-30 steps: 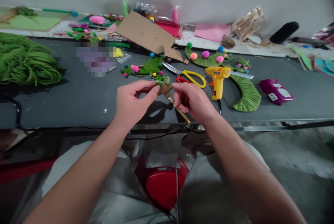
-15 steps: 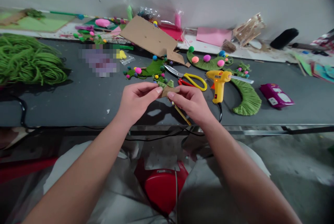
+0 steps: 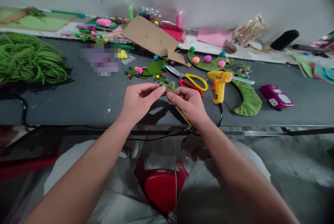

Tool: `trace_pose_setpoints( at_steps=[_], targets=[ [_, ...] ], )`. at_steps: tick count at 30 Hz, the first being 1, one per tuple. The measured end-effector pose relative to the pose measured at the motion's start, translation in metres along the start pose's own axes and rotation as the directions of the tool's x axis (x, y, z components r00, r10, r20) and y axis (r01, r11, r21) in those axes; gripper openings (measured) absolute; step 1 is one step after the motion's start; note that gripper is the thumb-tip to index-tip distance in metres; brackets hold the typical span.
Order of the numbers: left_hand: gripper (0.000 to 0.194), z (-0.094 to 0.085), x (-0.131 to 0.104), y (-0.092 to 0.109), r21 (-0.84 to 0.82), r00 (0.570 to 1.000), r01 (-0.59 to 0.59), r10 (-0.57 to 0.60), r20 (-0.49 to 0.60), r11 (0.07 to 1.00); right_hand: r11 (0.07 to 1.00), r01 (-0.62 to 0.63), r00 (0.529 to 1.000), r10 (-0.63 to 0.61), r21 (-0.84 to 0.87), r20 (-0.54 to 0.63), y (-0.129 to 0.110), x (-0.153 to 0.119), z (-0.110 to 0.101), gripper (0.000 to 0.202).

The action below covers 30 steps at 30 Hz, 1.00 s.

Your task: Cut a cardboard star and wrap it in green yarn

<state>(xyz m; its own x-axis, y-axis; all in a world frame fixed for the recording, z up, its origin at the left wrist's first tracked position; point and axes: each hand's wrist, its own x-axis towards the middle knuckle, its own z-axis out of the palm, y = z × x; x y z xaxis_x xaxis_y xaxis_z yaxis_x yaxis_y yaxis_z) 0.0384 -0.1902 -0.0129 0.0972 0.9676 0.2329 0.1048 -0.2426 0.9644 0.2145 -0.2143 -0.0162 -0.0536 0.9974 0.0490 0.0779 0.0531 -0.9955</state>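
Between my hands is a small cardboard piece [image 3: 172,91] partly wrapped with green yarn along its far side. My left hand [image 3: 142,100] pinches its left end between thumb and fingers. At the right end, my right hand [image 3: 188,102] pinches it the same way. Just beyond lie scissors [image 3: 186,78] with one yellow and one red handle, blades half apart. A green yarn piece with pompoms [image 3: 152,69] rests behind my left fingers. Below my right hand a thin yellow stick [image 3: 182,114] shows in part.
A yellow glue gun [image 3: 219,84] stands right of my hands, its cord running off the table edge. Beside it are a green wrapped crescent [image 3: 247,100] and a purple packet [image 3: 277,97]. Green yarn [image 3: 31,60] is heaped left; a cardboard sheet [image 3: 150,37] leans at the back.
My two fingertips have drawn slightly closer together on the cardboard piece, and it has tilted a little. The scissors' red handle shows more now.
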Motion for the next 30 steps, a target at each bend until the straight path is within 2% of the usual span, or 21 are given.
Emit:
trace_pose_setpoints(
  at_steps=[10, 17, 20, 25, 30],
  targets=[
    [0.023, -0.002, 0.000, 0.000, 0.078, 1.000, -0.012, 0.013, -0.011, 0.997, 0.998, 0.049, 0.999, -0.049, -0.038, 0.015, 0.002, -0.001, 0.001, 0.041],
    [0.047, -0.005, 0.004, -0.007, -0.034, 0.998, 0.051, -0.049, 0.050, 0.998, 0.999, 0.031, 0.999, -0.031, 0.004, -0.004, -0.002, -0.001, 0.000, 0.036],
    [0.051, -0.006, 0.004, -0.007, -0.071, 0.992, 0.081, -0.074, 0.099, 0.994, 1.000, 0.019, 1.000, -0.019, 0.002, -0.010, -0.002, 0.000, -0.001, 0.037],
    [0.047, -0.017, 0.007, -0.002, 0.038, 0.982, 0.087, -0.092, 0.165, 0.995, 1.000, -0.017, 1.000, 0.017, 0.021, -0.023, 0.001, -0.001, -0.001, 0.036],
    [0.024, -0.031, 0.010, 0.008, 0.223, 0.991, 0.070, -0.093, 0.094, 0.972, 0.999, -0.041, 0.998, 0.043, 0.030, -0.044, 0.001, -0.001, -0.001, 0.037]
  ],
)
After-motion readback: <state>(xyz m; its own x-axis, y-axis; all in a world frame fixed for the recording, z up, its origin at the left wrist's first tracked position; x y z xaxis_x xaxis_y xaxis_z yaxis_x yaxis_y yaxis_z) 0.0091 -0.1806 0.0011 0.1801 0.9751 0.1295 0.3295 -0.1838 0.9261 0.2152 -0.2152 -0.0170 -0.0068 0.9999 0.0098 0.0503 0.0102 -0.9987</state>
